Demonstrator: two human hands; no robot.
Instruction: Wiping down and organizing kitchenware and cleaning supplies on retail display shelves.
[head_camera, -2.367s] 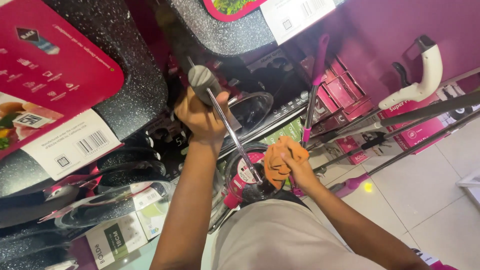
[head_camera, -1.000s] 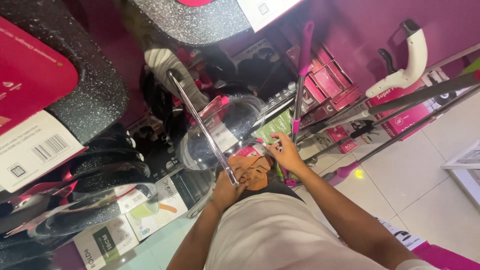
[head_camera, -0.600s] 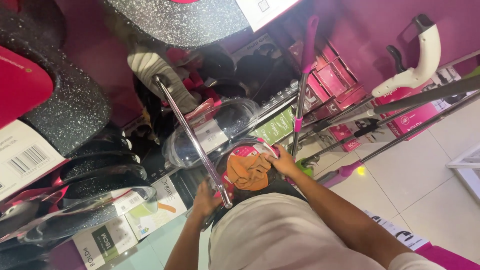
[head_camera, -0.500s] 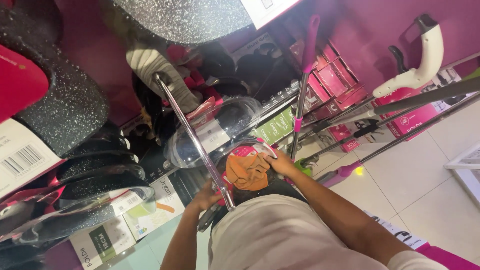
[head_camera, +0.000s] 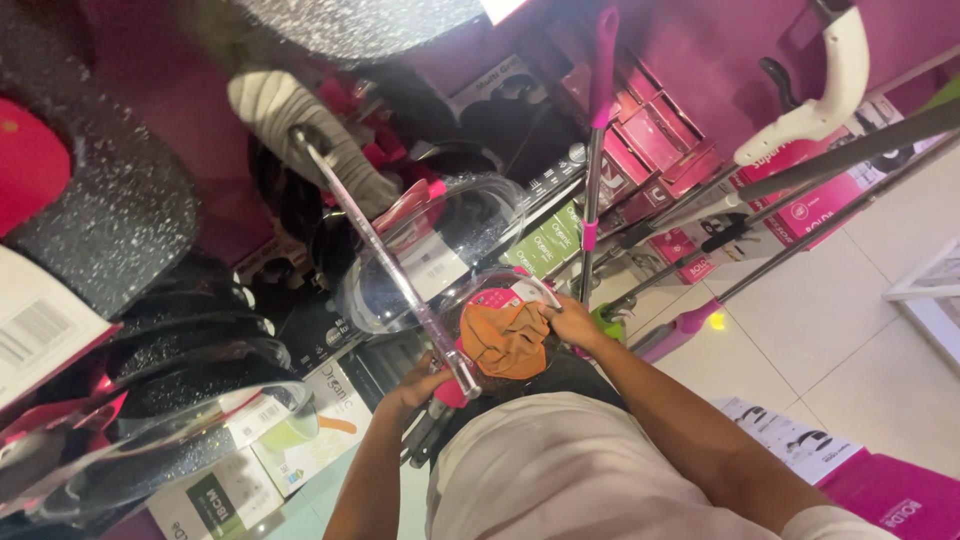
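Left hand at 7 o'clock of the cloth; right hand touching the cloth at its 2 o'clock. Long rod runs from 11 o'clock down to the left hand. Glass lid behind the rod; mop handle at 1 o'clock

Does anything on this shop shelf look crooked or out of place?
The pan leans steeply, its long handle pointing at the person. The left hand grips the handle's end; the right hand presses an orange cloth on its lid. Nothing looks spilled or broken.

single head view, tilted steeply down over own torso, close on hands, shop shelves beyond.
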